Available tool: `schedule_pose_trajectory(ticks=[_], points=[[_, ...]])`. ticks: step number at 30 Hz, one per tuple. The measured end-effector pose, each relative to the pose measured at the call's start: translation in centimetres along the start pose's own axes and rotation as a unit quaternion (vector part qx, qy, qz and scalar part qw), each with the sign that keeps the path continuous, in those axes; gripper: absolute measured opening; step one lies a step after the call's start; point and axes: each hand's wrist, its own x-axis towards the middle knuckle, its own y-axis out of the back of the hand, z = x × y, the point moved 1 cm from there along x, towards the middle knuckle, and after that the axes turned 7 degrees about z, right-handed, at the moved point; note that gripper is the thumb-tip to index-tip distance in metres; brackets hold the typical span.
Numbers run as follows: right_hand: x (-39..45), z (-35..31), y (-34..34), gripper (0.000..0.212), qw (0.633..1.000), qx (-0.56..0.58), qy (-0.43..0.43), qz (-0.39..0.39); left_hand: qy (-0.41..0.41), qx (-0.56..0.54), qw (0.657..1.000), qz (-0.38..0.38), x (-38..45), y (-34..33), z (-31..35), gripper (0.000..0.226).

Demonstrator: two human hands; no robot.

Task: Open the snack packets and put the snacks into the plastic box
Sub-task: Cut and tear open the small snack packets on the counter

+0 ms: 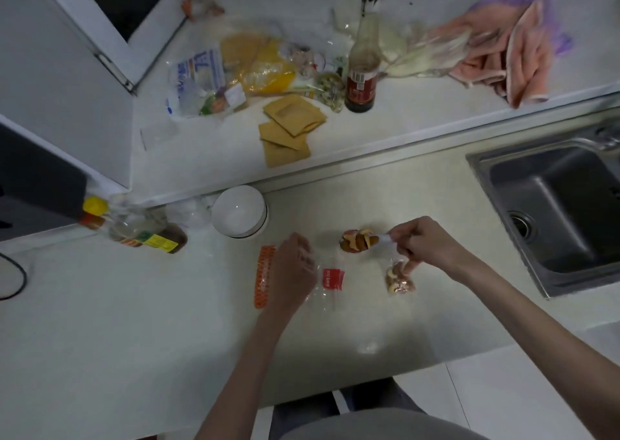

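Right hand [424, 245], centre-right of frame, pinches a clear snack packet [399, 277] w/ curled fingers; nuts sag at its bottom. Just left of it, a small heap of snacks [357, 241] in what looks like the clear plastic box, hard to tell. Left hand [290, 273] rests w/ relaxed fingers on an emptied clear wrapper [330, 283], red label. Orange strip [264, 276] beside it. White bowls [240, 211] above left; sink [550, 211] at right edge.

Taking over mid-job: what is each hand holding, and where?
Right hand pinches a clear snack packet by its top edge. Left hand rests on the clear plastic box; a grip cannot be told.
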Motion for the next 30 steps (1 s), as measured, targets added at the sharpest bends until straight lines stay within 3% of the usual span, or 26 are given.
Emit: schedule_pose_trajectory(ticks=[4,10,14,18,24,30], points=[[-2.4,-4.6,2.1,0.031,0.999,-0.018,0.037,-0.004,-0.079,0.057,0.995,0.032,-0.2,1.2,3.2,0.023],[-5.3,-9.2,3.7,0.027,0.996,-0.041,0.081,0.009,-0.119,-0.019,0.992,0.043,0.4,3.2,7.0,0.025],[-6.8,-11.1,3.5,0.024,0.994,-0.059,0.092,0.02,-0.147,0.001,0.987,0.065,0.9,4.9,8.4,0.027],[-8.2,-13.1,2.5,0.025,0.992,-0.081,0.093,0.026,-0.154,-0.002,0.986,0.062,1.0,7.4,9.2,0.037],[-10.2,-16.3,0.7,0.023,0.988,-0.106,0.1,0.044,-0.216,-0.036,0.972,0.088,1.0,10.7,9.3,0.032],[-11.9,-18.3,-1.2,0.025,0.977,-0.154,0.121,0.089,-0.228,-0.041,0.968,0.092,0.9,12.7,8.7,0.033]])
